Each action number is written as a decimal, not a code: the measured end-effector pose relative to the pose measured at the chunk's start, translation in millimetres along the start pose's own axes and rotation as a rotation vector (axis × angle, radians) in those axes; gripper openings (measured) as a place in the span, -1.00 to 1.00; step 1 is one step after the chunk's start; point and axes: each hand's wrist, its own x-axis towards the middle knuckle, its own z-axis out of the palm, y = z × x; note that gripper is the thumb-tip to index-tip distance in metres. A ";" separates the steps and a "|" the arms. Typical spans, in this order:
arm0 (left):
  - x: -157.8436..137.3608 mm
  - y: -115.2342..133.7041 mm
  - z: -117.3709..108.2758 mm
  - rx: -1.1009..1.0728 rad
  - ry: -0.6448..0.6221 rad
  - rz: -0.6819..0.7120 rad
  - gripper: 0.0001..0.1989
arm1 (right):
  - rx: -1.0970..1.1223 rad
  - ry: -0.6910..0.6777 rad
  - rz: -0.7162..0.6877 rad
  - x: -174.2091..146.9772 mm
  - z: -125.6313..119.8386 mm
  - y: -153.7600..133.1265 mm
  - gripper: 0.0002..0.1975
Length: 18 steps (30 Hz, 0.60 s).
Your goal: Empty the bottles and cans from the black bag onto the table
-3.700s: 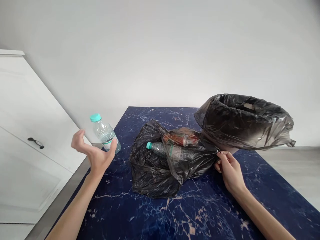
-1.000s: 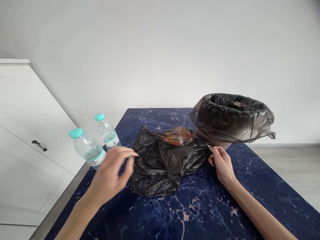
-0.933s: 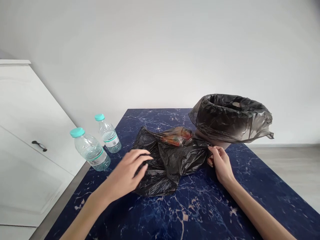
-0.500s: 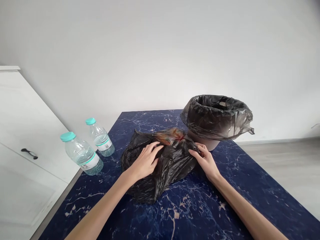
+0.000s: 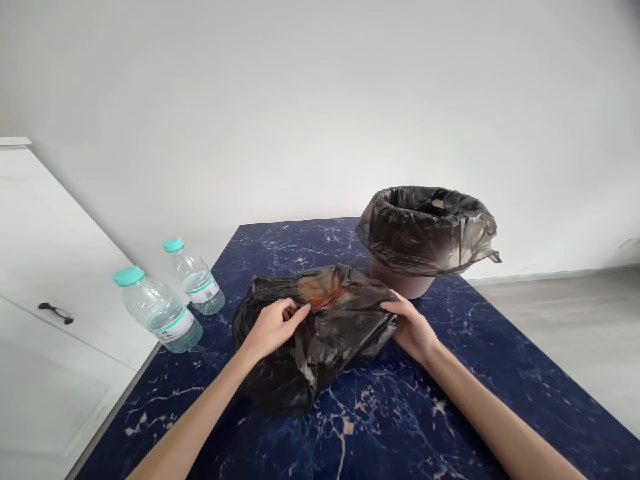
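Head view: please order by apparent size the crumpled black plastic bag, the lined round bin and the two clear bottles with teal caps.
1. Crumpled black plastic bag, though it lies nearer the camera.
2. Round bin with black liner, close to it.
3. Nearer clear bottle with teal cap.
4. Farther clear bottle with teal cap; likely alike, only farther away.

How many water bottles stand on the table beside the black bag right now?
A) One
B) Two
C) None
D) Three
B: two bottles with teal caps stand at the left edge of the table, beside the black bag that both hands grip.
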 end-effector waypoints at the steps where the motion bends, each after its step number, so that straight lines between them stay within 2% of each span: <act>1: -2.7 3.3 -2.5 -0.088 0.000 0.009 -0.42 | 0.019 -0.006 0.010 -0.4 0.0 -0.7 -0.59; 6: -19.7 18.8 -19.1 -0.483 0.113 0.053 -0.53 | 0.057 -0.065 0.067 -2.3 -0.8 -3.4 -0.58; 8: -26.6 21.2 -26.2 -0.663 0.057 0.125 -0.58 | 0.044 -0.090 0.093 -3.4 -0.8 -4.0 -0.58; 10: -32.3 19.4 -31.3 -0.751 -0.025 0.235 -0.59 | 0.029 -0.107 0.116 -4.1 -0.8 -3.9 -0.58; 12: -36.0 13.6 -32.9 -0.648 -0.065 0.322 -0.61 | 0.032 -0.117 0.131 -4.3 -1.2 -3.3 -0.57; 18: -33.0 -16.0 -18.1 0.015 -0.003 0.558 -0.56 | 0.062 -0.153 0.192 -4.3 -2.6 -2.9 -0.52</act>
